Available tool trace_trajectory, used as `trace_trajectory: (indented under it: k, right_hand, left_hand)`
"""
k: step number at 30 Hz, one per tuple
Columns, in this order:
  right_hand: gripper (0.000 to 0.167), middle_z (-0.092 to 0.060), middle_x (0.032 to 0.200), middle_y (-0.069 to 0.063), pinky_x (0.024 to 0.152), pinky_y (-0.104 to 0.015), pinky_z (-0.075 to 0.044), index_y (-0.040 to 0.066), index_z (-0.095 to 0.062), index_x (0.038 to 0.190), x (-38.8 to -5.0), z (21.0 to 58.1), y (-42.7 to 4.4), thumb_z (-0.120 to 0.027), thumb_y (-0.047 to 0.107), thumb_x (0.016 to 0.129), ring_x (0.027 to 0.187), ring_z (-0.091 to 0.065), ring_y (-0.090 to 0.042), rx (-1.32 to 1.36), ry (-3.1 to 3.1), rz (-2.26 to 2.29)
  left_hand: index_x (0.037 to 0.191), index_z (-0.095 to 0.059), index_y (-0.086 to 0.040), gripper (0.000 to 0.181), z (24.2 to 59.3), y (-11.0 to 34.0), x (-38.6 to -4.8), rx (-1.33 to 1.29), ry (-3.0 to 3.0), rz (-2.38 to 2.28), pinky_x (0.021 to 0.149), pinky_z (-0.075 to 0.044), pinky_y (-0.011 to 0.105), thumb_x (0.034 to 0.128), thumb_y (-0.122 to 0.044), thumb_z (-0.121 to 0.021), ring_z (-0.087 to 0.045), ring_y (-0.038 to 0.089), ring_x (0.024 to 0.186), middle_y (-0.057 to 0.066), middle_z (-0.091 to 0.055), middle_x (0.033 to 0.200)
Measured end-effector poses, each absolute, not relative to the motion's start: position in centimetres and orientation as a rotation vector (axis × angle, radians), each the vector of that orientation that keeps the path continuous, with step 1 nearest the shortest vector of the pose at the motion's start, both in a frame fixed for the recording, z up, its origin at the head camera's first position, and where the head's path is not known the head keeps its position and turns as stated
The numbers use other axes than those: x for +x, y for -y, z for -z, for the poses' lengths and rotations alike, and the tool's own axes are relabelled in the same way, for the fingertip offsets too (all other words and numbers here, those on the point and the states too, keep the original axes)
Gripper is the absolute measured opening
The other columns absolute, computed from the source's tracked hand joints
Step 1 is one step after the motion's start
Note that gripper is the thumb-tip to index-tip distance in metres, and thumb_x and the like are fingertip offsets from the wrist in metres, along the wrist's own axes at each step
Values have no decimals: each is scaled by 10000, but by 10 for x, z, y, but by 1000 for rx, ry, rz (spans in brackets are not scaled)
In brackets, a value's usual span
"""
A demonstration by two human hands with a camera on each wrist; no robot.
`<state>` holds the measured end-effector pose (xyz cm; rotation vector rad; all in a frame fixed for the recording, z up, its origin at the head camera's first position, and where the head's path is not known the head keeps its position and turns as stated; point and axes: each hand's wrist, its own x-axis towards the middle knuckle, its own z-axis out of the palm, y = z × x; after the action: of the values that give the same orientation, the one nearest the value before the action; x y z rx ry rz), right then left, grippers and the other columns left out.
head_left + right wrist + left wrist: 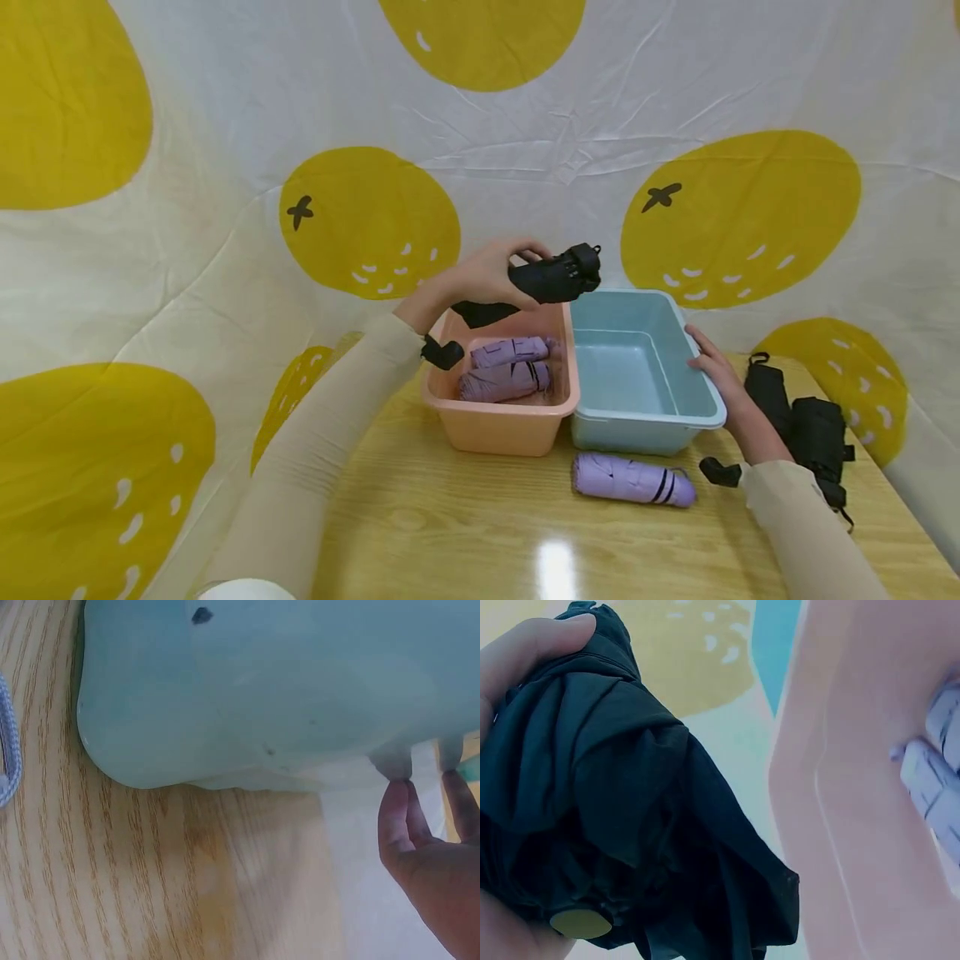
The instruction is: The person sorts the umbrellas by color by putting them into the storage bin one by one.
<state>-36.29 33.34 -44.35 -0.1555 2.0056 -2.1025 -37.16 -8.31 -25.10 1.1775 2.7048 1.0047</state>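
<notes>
Above the back of the orange bin [501, 408], my left hand [491, 275] grips a folded black umbrella [555, 279]. The left wrist view shows fingers round the dark fabric of the umbrella [592, 765], whose loose folds hang down. Two purple umbrellas [504, 382] lie inside the orange bin. Beside it stands a blue bin [622, 375] with nothing in it. My right hand [720, 375] holds the blue bin's right rim, and in the right wrist view the fingertips [397, 769] touch the bin's side [262, 690].
A purple umbrella [633, 481] lies on the wooden table [450, 517] in front of the blue bin. Black folded umbrellas [817, 437] lie at the right, beyond my right wrist. Behind the bins hangs a white cloth [540, 192] with yellow fruit prints.
</notes>
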Motion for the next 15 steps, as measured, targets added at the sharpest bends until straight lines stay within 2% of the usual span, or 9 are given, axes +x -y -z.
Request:
trace_trajectory:
  k: [5,7,9,11,13,15]
  right_hand:
    - [666,107,1611,-88,805,-175,-465,323,-9,1566,-358,433,-335,-325,90,1029,1425,-45,-375,-154,-1995,2110]
    - [667,113,1610,-83,891,-222,-454,300,7,1567,-355,431,-333,-312,77,1026,1429,-33,-374,-154,-1998,2109]
    - [670,123,1609,-74,1031,-325,-377,275,16,1567,-353,431,-330,-303,64,1017,1435,-15,-364,-149,-2007,2102]
    - [671,131,1607,-70,1113,-434,-239,251,22,1568,-352,433,-327,-294,56,1009,1438,-11,-360,-149,-2037,2078]
    - [672,129,1609,-66,1121,-513,-115,248,19,1568,-354,435,-324,-297,60,1005,1439,-15,-353,-142,-2051,2061]
    - [672,120,1611,-69,1118,-528,-110,255,8,1569,-357,436,-321,-298,67,1001,1436,-31,-354,-145,-2063,2053]
  left_hand:
    - [1311,-522,-230,661,244,36,-384,1209,-2657,-882,887,-444,274,741,-323,-844,-476,137,1158,11,-501,1327]
    - [1319,-517,-241,667,245,20,-388,1207,-2640,-836,894,-436,264,744,-327,-843,-475,127,1152,6,-500,1326]
    - [1321,-514,-241,669,250,8,-392,1206,-2605,-816,891,-434,254,745,-328,-844,-478,129,1139,10,-496,1324]
    - [1320,-514,-245,672,256,-3,-396,1194,-2571,-799,887,-434,246,743,-332,-847,-487,139,1124,11,-495,1321]
    - [1319,-514,-238,678,261,-12,-399,1170,-2536,-813,872,-442,243,738,-317,-854,-494,150,1103,18,-487,1321]
    - [1313,-517,-227,676,263,-20,-403,1158,-2533,-811,860,-447,239,734,-301,-859,-500,162,1088,23,-494,1311]
